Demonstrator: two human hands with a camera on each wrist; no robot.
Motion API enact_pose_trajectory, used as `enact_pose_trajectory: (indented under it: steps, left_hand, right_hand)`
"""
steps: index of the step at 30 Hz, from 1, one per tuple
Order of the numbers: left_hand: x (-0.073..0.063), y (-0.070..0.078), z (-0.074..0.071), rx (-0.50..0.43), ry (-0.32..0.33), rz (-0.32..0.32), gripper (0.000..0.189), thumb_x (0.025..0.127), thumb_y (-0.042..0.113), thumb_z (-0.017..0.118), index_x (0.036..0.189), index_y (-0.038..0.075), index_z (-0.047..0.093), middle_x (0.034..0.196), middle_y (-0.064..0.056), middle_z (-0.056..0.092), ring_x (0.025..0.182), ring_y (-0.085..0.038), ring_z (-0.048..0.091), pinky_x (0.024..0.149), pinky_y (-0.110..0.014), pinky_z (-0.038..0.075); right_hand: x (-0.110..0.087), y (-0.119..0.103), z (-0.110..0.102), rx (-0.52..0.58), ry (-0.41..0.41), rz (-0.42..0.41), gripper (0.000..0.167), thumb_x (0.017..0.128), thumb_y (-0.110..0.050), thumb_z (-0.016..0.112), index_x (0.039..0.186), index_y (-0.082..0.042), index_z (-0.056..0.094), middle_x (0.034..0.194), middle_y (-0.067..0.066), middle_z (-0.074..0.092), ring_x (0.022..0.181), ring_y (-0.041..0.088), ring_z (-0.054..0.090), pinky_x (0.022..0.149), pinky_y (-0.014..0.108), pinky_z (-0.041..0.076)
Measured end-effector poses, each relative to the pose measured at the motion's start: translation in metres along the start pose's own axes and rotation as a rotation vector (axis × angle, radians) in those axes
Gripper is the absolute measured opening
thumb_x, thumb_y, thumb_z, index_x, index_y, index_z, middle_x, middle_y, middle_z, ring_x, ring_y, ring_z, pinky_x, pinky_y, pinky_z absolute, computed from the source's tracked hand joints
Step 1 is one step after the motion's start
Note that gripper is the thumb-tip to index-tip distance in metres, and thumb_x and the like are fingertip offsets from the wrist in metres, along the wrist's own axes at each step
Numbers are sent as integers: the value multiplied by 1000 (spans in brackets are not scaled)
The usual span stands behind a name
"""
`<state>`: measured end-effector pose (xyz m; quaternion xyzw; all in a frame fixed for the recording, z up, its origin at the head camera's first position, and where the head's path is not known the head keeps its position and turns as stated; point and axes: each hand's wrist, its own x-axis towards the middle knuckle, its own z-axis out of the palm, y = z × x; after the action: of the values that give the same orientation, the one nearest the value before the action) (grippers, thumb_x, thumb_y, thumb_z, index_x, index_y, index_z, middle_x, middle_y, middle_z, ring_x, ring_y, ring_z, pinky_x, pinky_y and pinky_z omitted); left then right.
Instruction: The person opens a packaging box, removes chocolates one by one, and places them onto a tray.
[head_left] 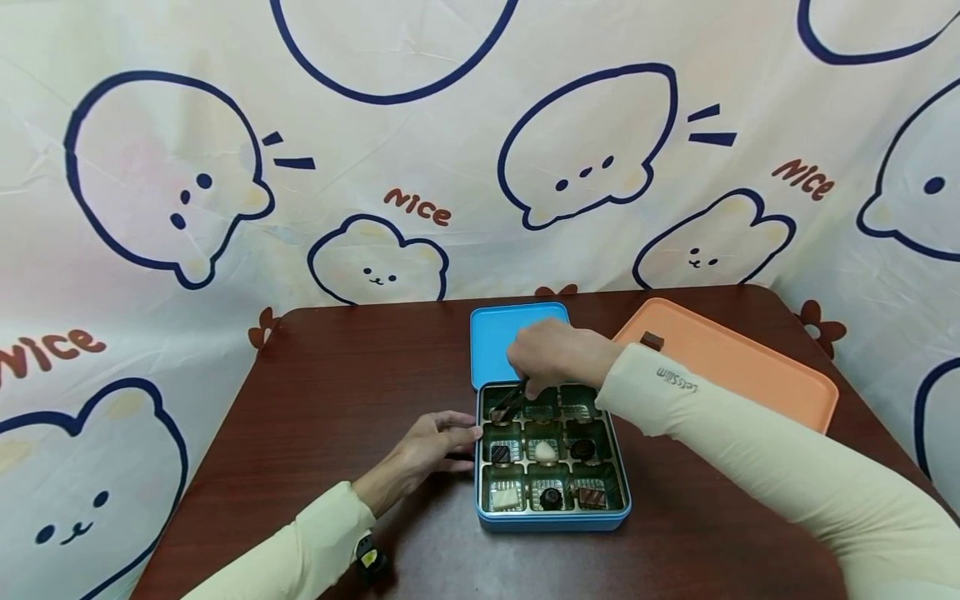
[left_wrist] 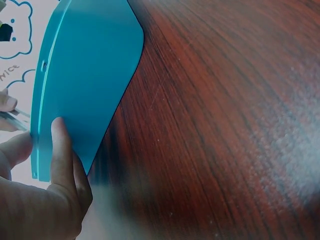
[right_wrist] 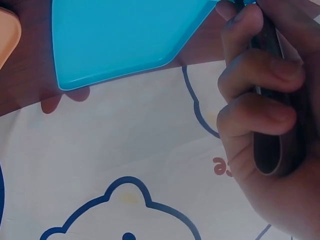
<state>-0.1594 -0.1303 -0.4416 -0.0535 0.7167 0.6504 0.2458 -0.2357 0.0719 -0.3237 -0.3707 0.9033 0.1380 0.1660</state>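
Observation:
A blue tin [head_left: 553, 523] with a gold divided insert stands on the table. Chocolates sit in its middle and front rows, among them a white one [head_left: 545, 451], a dark round one [head_left: 551, 498] and a brown square one [head_left: 592, 497]. My right hand [head_left: 558, 354] grips dark tongs [head_left: 510, 403], fingers curled round the handle [right_wrist: 267, 150] in the right wrist view. The tongs' tips reach down into the back left compartment; what lies between them is hard to make out. With fingers extended, my left hand [head_left: 435, 442] rests against the tin's left side, thumb at the rim.
Behind the tin lies its blue lid [head_left: 495, 337]. An orange tray [head_left: 750, 367] is at the back right, partly covered by my right sleeve, with a brown chocolate [head_left: 652, 341] at its left end. A patterned cloth [head_left: 465, 167] hangs behind the brown table [head_left: 360, 375].

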Motion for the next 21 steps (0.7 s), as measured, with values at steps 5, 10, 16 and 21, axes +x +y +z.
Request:
enact_pose_trajectory:
  steps: [5, 10, 16, 21]
  left_hand:
    - [1, 0, 0, -8, -1, -1, 44, 95, 15, 68, 131, -6, 54, 119, -20, 64, 97, -24, 68, 78, -38, 62]
    - [1, 0, 0, -5, -1, 3, 44, 96, 15, 68, 132, -6, 54, 119, -20, 64, 97, -24, 68, 79, -39, 62]
    - [1, 0, 0, -7, 0, 3, 46, 95, 16, 69, 132, -6, 54, 118, -20, 65, 97, -24, 68, 78, -39, 62]
    - [0, 0, 0, -7, 3, 1, 46, 95, 16, 69, 132, -6, 54, 118, -20, 65, 96, -23, 68, 78, -38, 63]
  right_hand:
    - [1, -3, 0, -18, 4, 13, 18, 86, -35, 79, 79, -21, 70, 70, -7, 61, 58, 8, 49, 52, 24, 40]
    - [2, -3, 1, -46, 23, 8, 15, 86, -33, 80, 84, -20, 72, 78, -7, 65, 64, 8, 55, 57, 24, 48]
    - [0, -2, 0, -29, 21, -23, 34, 88, -29, 79, 62, -21, 57, 55, -8, 43, 53, 9, 34, 51, 25, 30]
    - [-2, 1, -5, 21, -7, -29, 33, 89, -27, 77, 61, -18, 62, 50, -7, 33, 50, 9, 28, 49, 25, 26]
